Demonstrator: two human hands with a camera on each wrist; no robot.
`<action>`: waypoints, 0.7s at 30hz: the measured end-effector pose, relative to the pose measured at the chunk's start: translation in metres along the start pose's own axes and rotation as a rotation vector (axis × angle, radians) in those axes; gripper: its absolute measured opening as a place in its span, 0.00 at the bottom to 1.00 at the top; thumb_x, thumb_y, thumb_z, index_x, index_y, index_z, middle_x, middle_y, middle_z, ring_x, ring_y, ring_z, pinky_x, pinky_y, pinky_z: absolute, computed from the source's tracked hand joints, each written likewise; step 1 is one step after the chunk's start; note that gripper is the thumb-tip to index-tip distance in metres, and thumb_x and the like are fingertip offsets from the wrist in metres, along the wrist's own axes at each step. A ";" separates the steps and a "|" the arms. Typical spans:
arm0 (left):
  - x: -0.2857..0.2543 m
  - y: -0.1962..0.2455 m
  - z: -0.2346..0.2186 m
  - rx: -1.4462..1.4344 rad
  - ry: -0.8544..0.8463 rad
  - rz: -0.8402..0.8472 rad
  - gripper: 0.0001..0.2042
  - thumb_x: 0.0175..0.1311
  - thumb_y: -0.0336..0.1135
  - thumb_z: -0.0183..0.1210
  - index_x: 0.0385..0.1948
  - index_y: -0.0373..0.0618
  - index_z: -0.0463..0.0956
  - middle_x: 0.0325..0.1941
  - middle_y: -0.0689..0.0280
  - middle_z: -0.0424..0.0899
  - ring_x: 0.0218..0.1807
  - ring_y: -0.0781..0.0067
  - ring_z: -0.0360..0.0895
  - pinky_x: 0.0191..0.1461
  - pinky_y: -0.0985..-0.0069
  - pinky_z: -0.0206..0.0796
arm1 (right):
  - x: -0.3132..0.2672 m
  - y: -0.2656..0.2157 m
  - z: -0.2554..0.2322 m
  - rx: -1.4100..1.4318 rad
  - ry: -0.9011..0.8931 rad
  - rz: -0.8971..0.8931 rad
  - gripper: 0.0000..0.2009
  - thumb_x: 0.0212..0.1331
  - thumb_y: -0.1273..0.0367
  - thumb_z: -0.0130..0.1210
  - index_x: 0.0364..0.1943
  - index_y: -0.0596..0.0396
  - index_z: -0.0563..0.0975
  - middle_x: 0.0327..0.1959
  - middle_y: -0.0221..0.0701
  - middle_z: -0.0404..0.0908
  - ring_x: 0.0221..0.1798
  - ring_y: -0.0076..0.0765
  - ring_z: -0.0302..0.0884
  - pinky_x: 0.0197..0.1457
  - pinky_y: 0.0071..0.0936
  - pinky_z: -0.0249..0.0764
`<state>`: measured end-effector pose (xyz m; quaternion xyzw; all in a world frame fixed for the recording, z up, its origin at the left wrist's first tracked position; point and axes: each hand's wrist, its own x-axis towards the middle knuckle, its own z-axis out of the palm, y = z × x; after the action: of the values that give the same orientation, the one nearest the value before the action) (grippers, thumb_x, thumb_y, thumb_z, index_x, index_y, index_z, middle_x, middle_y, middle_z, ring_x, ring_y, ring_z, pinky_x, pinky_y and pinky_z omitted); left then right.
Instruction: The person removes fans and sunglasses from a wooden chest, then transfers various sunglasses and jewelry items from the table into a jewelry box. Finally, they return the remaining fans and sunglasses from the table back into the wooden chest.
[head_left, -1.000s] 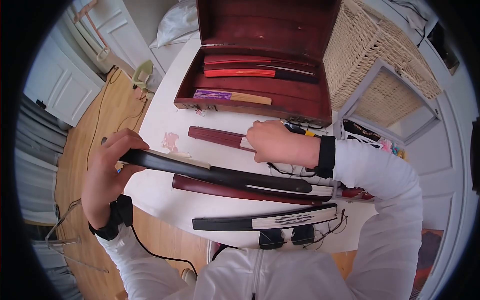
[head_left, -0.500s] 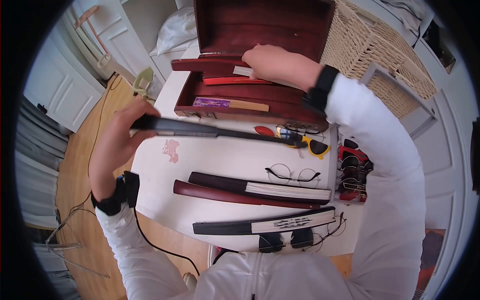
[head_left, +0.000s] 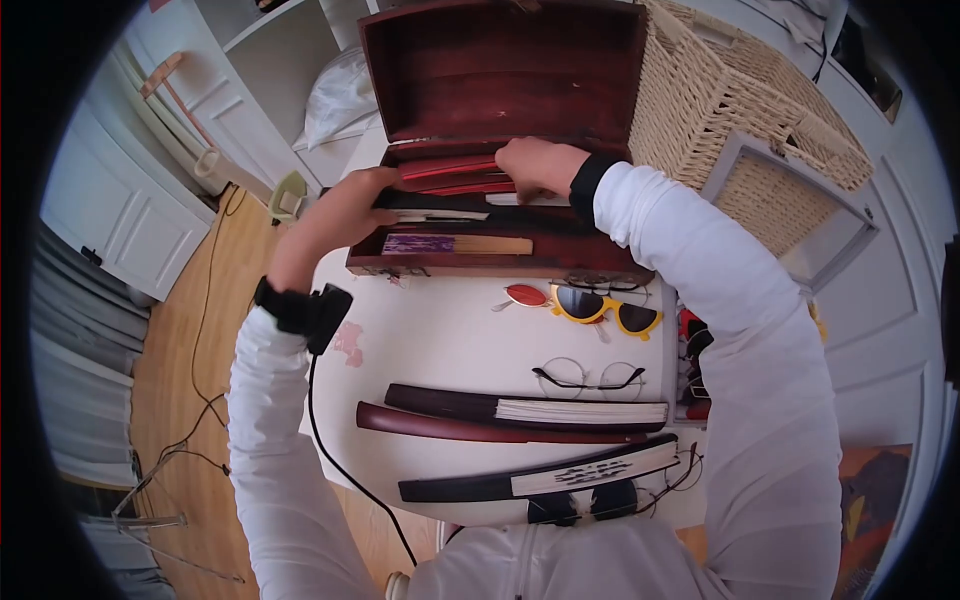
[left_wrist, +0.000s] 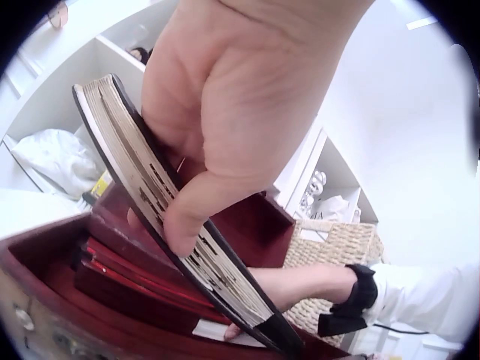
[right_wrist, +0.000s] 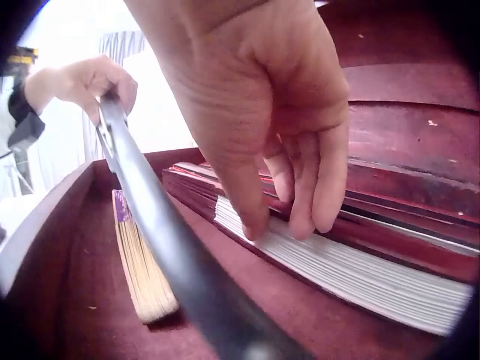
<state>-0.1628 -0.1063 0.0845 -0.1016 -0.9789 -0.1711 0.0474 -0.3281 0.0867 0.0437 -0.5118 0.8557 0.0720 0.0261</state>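
My left hand (head_left: 345,210) grips a black folding fan (left_wrist: 124,142) by one end, thumb across its pleated edge, and holds it slanting above the open dark red wooden box (head_left: 470,265). Inside the box, my right hand (head_left: 545,168) has thumb and fingertips on the white pleats of a dark red folding fan (right_wrist: 337,274). That fan lies beside red folding fans (head_left: 445,172) along the back. Nearer the front wall rests a purple fan with pale wooden ribs (head_left: 420,244). In the right wrist view, the black fan crosses in front of the box floor.
On the white table (head_left: 450,335) lie a dark brown fan (head_left: 440,400), a maroon fan (head_left: 430,422) and a black fan with white pleats (head_left: 455,488). Yellow sunglasses (head_left: 635,318) and round eyeglasses (head_left: 590,385) sit nearby. A wicker basket (head_left: 690,95) stands right of the box.
My right hand carried the dark red fan from the table up and down into the box. My left hand brought the black fan from over the table to above the box.
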 end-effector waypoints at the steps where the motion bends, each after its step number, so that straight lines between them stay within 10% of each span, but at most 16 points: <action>1: 0.009 -0.004 0.010 -0.005 -0.003 0.001 0.15 0.46 0.23 0.61 0.39 0.35 0.73 0.39 0.51 0.79 0.44 0.49 0.75 0.48 0.66 0.66 | -0.006 0.001 -0.013 0.130 -0.155 0.105 0.11 0.43 0.75 0.62 0.34 0.64 0.79 0.35 0.45 0.81 0.36 0.45 0.81 0.36 0.36 0.77; 10: 0.060 -0.011 0.067 0.233 -0.089 0.118 0.17 0.44 0.26 0.64 0.39 0.36 0.74 0.41 0.48 0.76 0.49 0.47 0.74 0.55 0.62 0.65 | -0.013 0.005 -0.023 0.465 -0.262 0.218 0.26 0.54 0.49 0.56 0.35 0.63 0.76 0.32 0.39 0.78 0.34 0.39 0.79 0.35 0.38 0.79; 14: 0.061 -0.005 0.079 0.495 -0.004 0.175 0.17 0.44 0.27 0.63 0.39 0.36 0.73 0.41 0.48 0.76 0.47 0.45 0.75 0.54 0.60 0.67 | -0.024 -0.002 0.001 -0.004 -0.086 0.003 0.23 0.43 0.54 0.65 0.37 0.58 0.78 0.38 0.43 0.80 0.40 0.45 0.80 0.47 0.39 0.75; 16: 0.064 0.003 0.081 0.493 -0.063 -0.110 0.18 0.44 0.28 0.64 0.40 0.37 0.72 0.41 0.50 0.77 0.45 0.47 0.77 0.49 0.59 0.70 | -0.026 0.000 0.013 -0.009 -0.019 -0.004 0.18 0.41 0.61 0.65 0.35 0.56 0.79 0.37 0.43 0.80 0.42 0.48 0.79 0.46 0.40 0.76; 21: 0.043 0.010 0.059 0.364 0.076 0.012 0.17 0.48 0.31 0.64 0.37 0.36 0.70 0.35 0.49 0.79 0.40 0.48 0.78 0.42 0.60 0.71 | -0.025 -0.001 0.021 -0.028 0.128 0.027 0.12 0.41 0.69 0.60 0.33 0.56 0.79 0.37 0.43 0.80 0.42 0.50 0.79 0.44 0.41 0.77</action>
<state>-0.2059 -0.0688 0.0382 -0.0905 -0.9906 0.0057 0.1028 -0.3155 0.1111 0.0262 -0.5042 0.8613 0.0516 -0.0368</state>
